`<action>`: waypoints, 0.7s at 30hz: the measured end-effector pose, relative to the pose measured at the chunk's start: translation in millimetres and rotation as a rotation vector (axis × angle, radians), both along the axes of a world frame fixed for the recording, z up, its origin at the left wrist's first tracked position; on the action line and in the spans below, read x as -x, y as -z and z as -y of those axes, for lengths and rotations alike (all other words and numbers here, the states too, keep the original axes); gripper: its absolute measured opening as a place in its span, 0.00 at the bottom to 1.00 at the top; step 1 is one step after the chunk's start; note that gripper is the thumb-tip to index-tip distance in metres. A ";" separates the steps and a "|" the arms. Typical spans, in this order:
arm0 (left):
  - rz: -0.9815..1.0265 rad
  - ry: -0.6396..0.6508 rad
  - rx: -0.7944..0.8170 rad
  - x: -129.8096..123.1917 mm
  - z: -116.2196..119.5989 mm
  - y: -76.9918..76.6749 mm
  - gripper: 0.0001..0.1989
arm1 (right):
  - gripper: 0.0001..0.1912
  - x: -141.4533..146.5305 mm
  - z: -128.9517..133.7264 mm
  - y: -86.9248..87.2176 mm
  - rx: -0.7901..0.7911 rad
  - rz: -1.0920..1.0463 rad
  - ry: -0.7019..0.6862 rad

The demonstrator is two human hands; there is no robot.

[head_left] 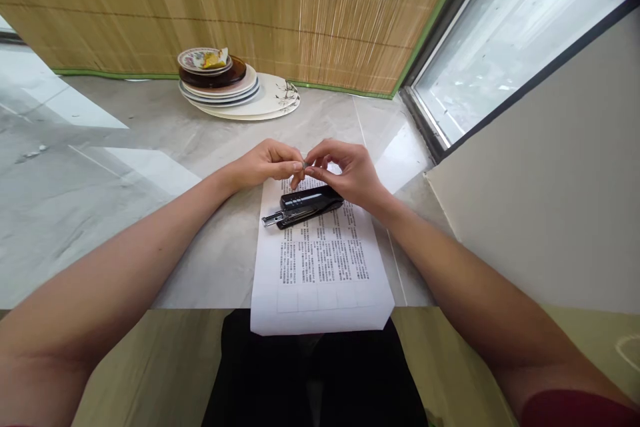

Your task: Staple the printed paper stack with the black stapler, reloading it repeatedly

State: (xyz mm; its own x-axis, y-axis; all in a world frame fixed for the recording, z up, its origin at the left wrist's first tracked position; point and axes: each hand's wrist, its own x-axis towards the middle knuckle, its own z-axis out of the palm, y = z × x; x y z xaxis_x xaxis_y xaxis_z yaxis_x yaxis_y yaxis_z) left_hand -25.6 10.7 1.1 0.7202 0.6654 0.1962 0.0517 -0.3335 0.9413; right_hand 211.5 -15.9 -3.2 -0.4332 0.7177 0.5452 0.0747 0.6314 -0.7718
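Note:
A black stapler (309, 205) lies on printed sheets of paper (325, 287), its metal end pointing left. Beyond it, my left hand (275, 163) and my right hand (345, 170) meet at the fingertips over the far end of the paper. Both hands are closed in a pinch. Between them is a tiny greyish thing, too small to make out. The near edge of the paper hangs over the table's front edge.
A stack of plates (220, 90) with a small yellow packet (215, 60) on top stands at the back of the marble table (210, 253). Behind it hangs a bamboo blind (225, 7). A wall (550, 167) and window (500, 47) are at the right.

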 end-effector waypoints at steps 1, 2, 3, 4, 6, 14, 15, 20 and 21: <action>-0.011 -0.012 -0.009 -0.5 -0.2 0.1 0.21 | 0.08 -0.1 -0.2 -0.7 -0.023 0.011 0.040; -0.017 -0.034 -0.016 -1.1 -0.9 0.6 0.22 | 0.07 -1.0 -1.6 -1.4 -0.042 0.020 0.088; -0.014 -0.069 -0.024 -1.7 -2.1 1.4 0.22 | 0.07 -3.3 -4.5 -1.8 -0.053 0.030 0.145; -0.001 -0.126 -0.037 -2.1 -4.1 2.7 0.22 | 0.07 -7.0 -9.1 -1.6 -0.058 0.038 0.210; 0.047 -0.325 -0.093 -1.7 -10.4 6.6 0.20 | 0.06 -19.5 -23.3 0.7 -0.063 0.066 0.361; -0.161 -1.225 -0.412 20.5 -36.4 24.3 0.09 | 0.03 -70.5 -71.8 23.2 -0.022 0.441 0.780; -0.228 -1.233 -0.417 22.4 -37.3 26.0 0.09 | 0.04 -71.4 -72.7 24.7 -0.021 0.468 0.786; -0.497 -1.166 -0.395 21.0 -36.2 31.9 0.11 | 0.07 -70.6 -73.8 27.5 -0.021 0.532 0.745; -0.518 -1.146 -0.397 19.7 -35.1 32.1 0.10 | 0.07 -70.3 -73.9 27.5 -0.025 0.541 0.731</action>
